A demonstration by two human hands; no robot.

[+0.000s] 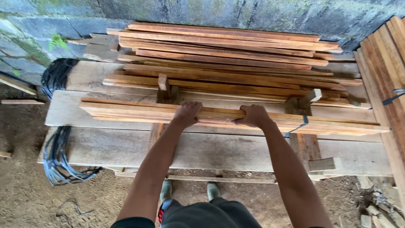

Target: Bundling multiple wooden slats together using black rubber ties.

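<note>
Since both my hands sit near the middle of the bundle of wooden slats (126, 110), I should keep them level so it stays balanced. My left hand (187, 113) and right hand (252, 115) reach forward, arms straight, fingers clenched over the bundle at mid-frame, resting on the tabletop (105, 147).

One view only — a camera on the person's head, tilted steeply down and forward over both outstretched arms. It stands close: the left hand (187, 113) and right hand (252, 115) sit mid-picture on a bundle of slats (126, 110), with the person's own feet at the near edge. Farther off it takes in the plank bench (126, 147), the stacked slats beyond and, at the far edge, a block wall (63, 17) — dirt floor to the left.
</note>
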